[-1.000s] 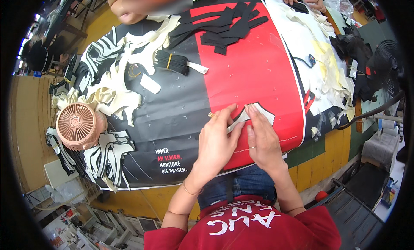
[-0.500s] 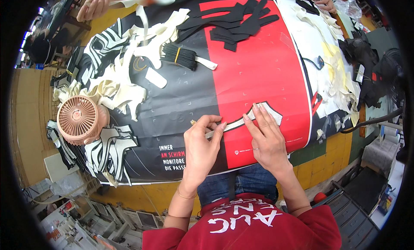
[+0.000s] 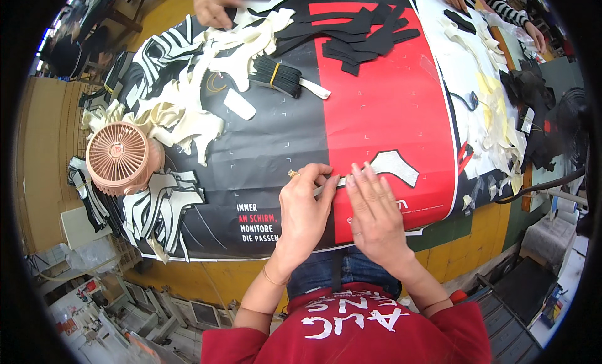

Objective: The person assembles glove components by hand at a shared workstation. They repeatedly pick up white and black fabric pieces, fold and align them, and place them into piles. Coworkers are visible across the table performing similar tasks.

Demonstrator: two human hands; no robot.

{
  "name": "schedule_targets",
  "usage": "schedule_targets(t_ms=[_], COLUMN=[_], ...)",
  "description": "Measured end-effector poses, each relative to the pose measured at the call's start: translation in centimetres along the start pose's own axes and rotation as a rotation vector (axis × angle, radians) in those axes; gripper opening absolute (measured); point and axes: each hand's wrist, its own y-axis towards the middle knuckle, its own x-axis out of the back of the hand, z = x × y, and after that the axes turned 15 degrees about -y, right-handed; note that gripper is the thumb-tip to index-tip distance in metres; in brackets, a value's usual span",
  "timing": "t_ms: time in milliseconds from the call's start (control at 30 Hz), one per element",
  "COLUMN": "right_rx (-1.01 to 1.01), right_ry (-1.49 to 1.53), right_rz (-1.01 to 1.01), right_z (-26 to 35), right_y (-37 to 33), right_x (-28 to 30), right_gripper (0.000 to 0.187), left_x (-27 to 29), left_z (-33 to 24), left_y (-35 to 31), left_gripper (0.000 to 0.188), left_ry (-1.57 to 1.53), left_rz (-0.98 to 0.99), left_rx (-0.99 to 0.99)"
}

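Observation:
A curved white piece with a black border (image 3: 397, 165) lies on the red part of the printed sheet, its broad end uncovered at the right. My left hand (image 3: 306, 204) pinches the narrow left end between thumb and fingers. Flat across the middle of the strip rests my right hand (image 3: 378, 216), fingers stretched out and side by side, hiding that stretch. Whatever is under the right palm cannot be seen.
Left stand a pink fan (image 3: 119, 152) and black-edged white pieces (image 3: 164, 210). Cream scraps (image 3: 188, 122), a banded black bundle (image 3: 276, 76) and black cutouts (image 3: 370, 34) lie farther off. Scissors (image 3: 467, 100) are at right. Co-workers' hands (image 3: 213, 6) reach in from the far side.
My right hand has slid left along the bordered piece, uncovering its broad end. My left hand keeps its pinch. A co-worker's hand at the far left has moved rightward over the scraps.

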Motion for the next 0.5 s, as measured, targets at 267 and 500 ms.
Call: schedule_targets(t_ms=[267,500], right_rx=[0.009,0.013], right_ry=[0.004,-0.045], right_rz=[0.028,0.035], right_z=[0.7,0.7], right_y=[0.0,0.1], right_x=[-1.7,-1.7], right_gripper=[0.060,0.057], left_x=[2.6,4.1], left_z=[-0.2,0.6], left_y=[-1.0,-1.4], left_gripper=[0.020,0.021], left_ry=[-0.269,-0.356], left_rz=[0.005,-0.075], left_rx=[0.212,0.329])
